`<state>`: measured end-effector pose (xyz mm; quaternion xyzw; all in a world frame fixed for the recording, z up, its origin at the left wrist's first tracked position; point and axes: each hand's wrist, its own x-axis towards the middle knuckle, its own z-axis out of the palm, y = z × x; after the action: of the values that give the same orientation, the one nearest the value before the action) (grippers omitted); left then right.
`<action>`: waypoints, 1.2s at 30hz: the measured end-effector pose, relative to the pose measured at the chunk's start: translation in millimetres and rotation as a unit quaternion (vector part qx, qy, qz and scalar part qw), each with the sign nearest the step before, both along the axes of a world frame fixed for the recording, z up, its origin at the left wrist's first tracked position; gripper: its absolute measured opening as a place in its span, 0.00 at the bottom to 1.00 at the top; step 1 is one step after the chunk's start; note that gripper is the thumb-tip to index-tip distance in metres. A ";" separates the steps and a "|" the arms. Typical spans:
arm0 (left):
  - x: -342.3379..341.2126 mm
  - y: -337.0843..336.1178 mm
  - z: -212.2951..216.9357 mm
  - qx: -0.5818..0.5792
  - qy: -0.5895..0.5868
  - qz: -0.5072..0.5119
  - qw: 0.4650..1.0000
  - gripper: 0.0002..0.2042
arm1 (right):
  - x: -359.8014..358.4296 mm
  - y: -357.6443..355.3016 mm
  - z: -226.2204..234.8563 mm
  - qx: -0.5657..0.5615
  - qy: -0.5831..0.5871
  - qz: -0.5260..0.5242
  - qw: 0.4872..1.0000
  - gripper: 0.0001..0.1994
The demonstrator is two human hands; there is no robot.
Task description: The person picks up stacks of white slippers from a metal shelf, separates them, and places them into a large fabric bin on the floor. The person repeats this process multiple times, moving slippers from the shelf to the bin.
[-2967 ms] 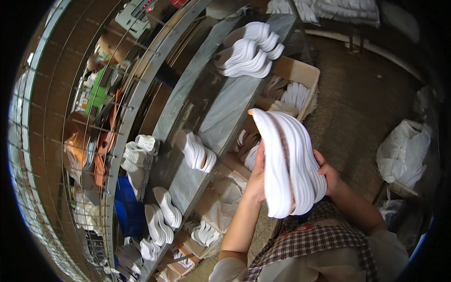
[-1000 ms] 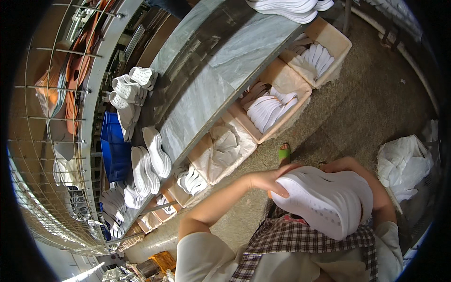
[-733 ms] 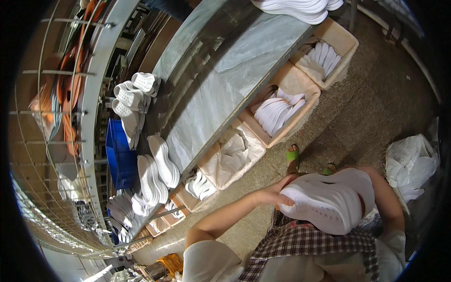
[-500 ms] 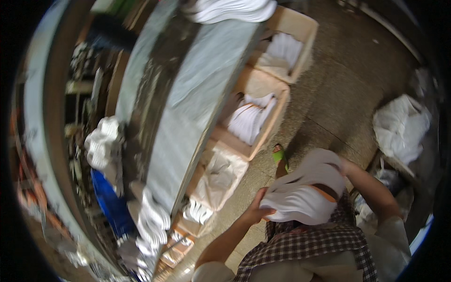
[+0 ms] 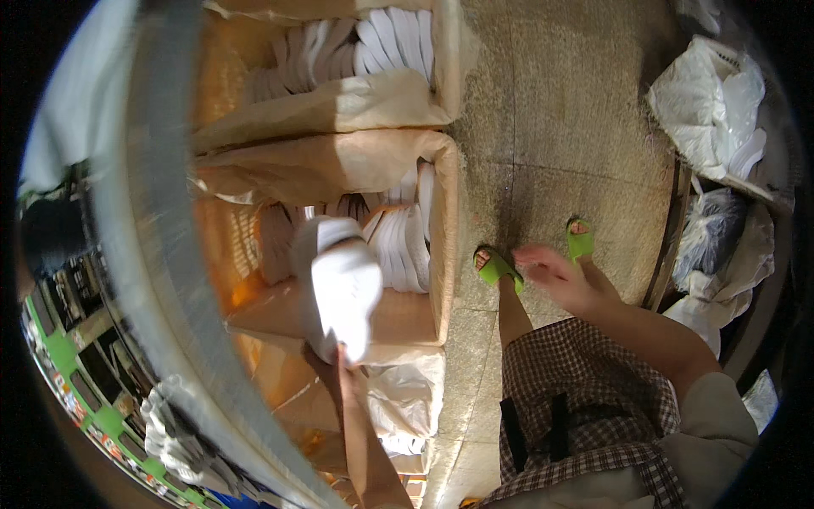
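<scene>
Speckled brown floor runs right of the bins I watch from afar; the far tan rectangular bin and the middle tan rectangular bin hold rows of curved white and grey soles; over the middle one, the left hand pinches the near end of a blurred white sole stack, its long axis pointing away from the wearer, toward the far bin; the right hand is empty above the floor, its blurred fingers loosely extended.
</scene>
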<state>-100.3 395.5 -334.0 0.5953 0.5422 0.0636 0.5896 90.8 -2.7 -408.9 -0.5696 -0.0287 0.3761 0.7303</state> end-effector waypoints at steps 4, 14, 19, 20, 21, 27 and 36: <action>55.5 112.4 -106.8 0.369 0.036 -0.179 0.911 0.37 | -48.4 -73.8 -55.5 -0.337 0.090 0.068 0.935 0.13; 121.6 107.2 -306.8 0.628 0.128 -0.396 0.657 0.43 | -139.7 -92.9 -142.9 -0.359 0.230 0.055 0.903 0.11; 142.9 133.0 -259.7 0.575 0.155 -0.503 0.626 0.44 | -144.2 -65.6 -154.6 -0.350 0.162 0.078 0.919 0.11; 161.1 139.9 -260.7 0.640 0.083 -0.472 0.601 0.45 | -142.4 -63.7 -155.2 -0.358 0.191 0.079 0.911 0.11; 176.1 149.6 -255.0 0.561 0.115 -0.417 0.706 0.45 | -140.2 -63.9 -155.2 -0.359 0.190 0.085 0.910 0.10; 213.1 147.3 -248.8 0.439 0.194 -0.411 0.775 0.41 | -133.6 -100.0 -171.1 -0.427 0.158 0.117 0.883 0.11; 219.8 155.2 -262.0 0.409 0.113 -0.494 0.759 0.36 | -142.8 -106.8 -195.0 -0.419 0.141 0.116 0.890 0.10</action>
<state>119.4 550.6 -595.9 0.9680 0.1578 -0.0886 0.1740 -52.0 -109.4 -603.9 -0.7560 0.1690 0.5117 0.3715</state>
